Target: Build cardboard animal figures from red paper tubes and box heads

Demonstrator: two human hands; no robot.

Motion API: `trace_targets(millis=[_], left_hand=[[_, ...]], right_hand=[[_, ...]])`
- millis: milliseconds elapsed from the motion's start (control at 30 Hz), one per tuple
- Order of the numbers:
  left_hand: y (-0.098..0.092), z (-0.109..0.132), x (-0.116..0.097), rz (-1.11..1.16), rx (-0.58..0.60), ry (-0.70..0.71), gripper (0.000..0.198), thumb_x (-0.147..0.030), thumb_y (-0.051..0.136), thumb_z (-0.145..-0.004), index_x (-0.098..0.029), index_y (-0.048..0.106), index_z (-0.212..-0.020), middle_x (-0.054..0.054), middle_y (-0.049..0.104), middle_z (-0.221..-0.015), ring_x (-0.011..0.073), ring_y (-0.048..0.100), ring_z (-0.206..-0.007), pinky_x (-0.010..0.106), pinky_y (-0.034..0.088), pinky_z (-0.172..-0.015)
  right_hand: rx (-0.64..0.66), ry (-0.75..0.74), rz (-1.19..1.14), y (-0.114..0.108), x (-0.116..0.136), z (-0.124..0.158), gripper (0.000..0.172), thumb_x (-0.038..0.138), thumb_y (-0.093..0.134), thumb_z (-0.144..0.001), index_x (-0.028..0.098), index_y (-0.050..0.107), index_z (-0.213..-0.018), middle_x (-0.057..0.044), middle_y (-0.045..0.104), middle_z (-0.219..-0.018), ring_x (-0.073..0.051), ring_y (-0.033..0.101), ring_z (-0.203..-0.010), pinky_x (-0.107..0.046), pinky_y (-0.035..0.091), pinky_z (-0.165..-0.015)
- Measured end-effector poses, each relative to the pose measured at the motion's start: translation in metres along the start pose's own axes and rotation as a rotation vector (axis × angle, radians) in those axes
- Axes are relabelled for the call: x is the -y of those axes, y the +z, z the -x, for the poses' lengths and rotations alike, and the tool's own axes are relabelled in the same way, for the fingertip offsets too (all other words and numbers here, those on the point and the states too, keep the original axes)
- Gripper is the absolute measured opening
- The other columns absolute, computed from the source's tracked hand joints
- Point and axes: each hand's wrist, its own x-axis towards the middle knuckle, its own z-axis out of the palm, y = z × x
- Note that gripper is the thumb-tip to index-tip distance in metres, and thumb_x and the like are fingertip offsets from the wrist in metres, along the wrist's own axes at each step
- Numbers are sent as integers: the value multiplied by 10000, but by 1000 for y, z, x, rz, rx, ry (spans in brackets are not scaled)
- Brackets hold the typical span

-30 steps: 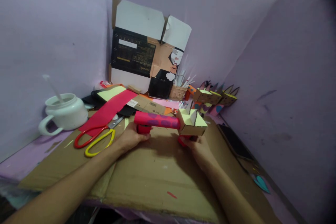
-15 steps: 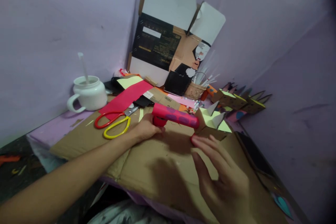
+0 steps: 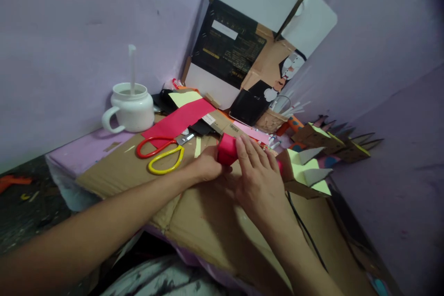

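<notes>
A pink paper tube [image 3: 227, 149] is joined at its right end to a small cardboard box head [image 3: 288, 173] with pale yellow-green paper and two grey pointed ears. My left hand [image 3: 208, 165] is closed around the tube's left end. Over the tube's middle lies my right hand [image 3: 260, 171], its fingers together and bent across the top; its thumb is hidden, and so is most of the tube. Left of my left hand, scissors [image 3: 165, 161] with one red and one yellow handle rest on the cardboard. Behind them lies a red paper strip [image 3: 180, 118].
A white mug [image 3: 133, 113] with a straw stands at the back left. An unfolded carton [image 3: 239, 41] leans in the corner. A cup of paper sticks [image 3: 272, 119] and more cardboard figures [image 3: 322, 138] line the back right. A cardboard sheet [image 3: 204, 212] covers the table.
My right hand has moved forward from its spread pose near the box head and now covers the tube. The camera view has shifted. My left hand keeps hold of the tube's end.
</notes>
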Motion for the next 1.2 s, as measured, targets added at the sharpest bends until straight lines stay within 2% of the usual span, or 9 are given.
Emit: trace_targets(millis=[367, 533, 633, 700, 767, 833, 867, 1067, 1200], left_hand=[[-2, -1, 7, -64, 6, 29, 355, -115, 623, -585, -130, 676, -936, 20, 679, -877, 197, 572, -734, 273, 458, -606], [-6, 1, -6, -102, 4, -7, 332, -96, 628, -552, -128, 663, -880, 15, 655, -768, 203, 575, -714, 294, 464, -619], [-17, 3, -17, -19, 45, -19, 400, -72, 634, -510, -145, 617, -902, 7, 644, -788, 200, 589, -748, 295, 481, -657], [-26, 6, -21, 92, -16, 2, 447, -35, 582, -494, -153, 569, -925, 22, 640, -864, 191, 597, -805, 298, 488, -720], [-34, 10, -21, 146, -185, 74, 419, -24, 512, -500, -157, 538, -897, 43, 624, -922, 186, 594, -869, 309, 479, -785], [-41, 16, -20, 99, -298, 170, 323, -45, 476, -528, -156, 541, -824, 65, 617, -955, 195, 587, -922, 321, 461, -829], [-42, 19, -19, 57, -299, 212, 290, -57, 472, -543, -154, 553, -805, 74, 619, -974, 204, 583, -951, 327, 453, -846], [-44, 25, -19, -12, -64, 237, 497, -78, 484, -539, -196, 622, -1002, 54, 576, -1187, 230, 547, -1064, 348, 457, -882], [-46, 19, -25, 13, 158, 181, 500, -68, 500, -538, -208, 670, -987, 43, 562, -1228, 237, 562, -1047, 340, 480, -848]], right_hand=[[-34, -19, -49, 2, -1, 3, 706, -2, 424, -650, 138, 398, -1342, -99, 469, -1389, -264, 416, -1279, -477, 300, -1032], [-24, -2, -55, 0, -1, 0, 687, 3, 430, -654, 122, 418, -1331, -102, 477, -1383, -273, 429, -1265, -475, 305, -1031], [-18, 12, -56, -1, -1, -1, 691, 5, 421, -648, 108, 418, -1331, -100, 477, -1383, -270, 427, -1265, -477, 300, -1039], [-16, 15, -59, -1, -1, -1, 699, 4, 418, -644, 110, 412, -1335, -99, 475, -1384, -267, 423, -1268, -480, 299, -1041], [-13, 16, -59, -1, -1, -1, 701, 5, 419, -646, 114, 407, -1339, -100, 472, -1387, -265, 418, -1271, -483, 295, -1043], [-11, 14, -58, -1, -2, -1, 698, 12, 425, -649, 112, 406, -1339, -106, 472, -1386, -268, 415, -1273, -483, 292, -1044], [-11, 15, -60, -1, -2, -2, 698, 13, 425, -648, 111, 408, -1339, -107, 474, -1384, -269, 416, -1272, -482, 294, -1042], [-26, 23, -103, -3, -2, -3, 723, -1, 415, -614, 143, 423, -1323, -100, 489, -1374, -267, 426, -1262, -488, 307, -1025], [-33, 24, -119, -3, -2, -3, 718, 0, 417, -610, 137, 434, -1315, -96, 502, -1361, -268, 438, -1247, -481, 300, -1026]])
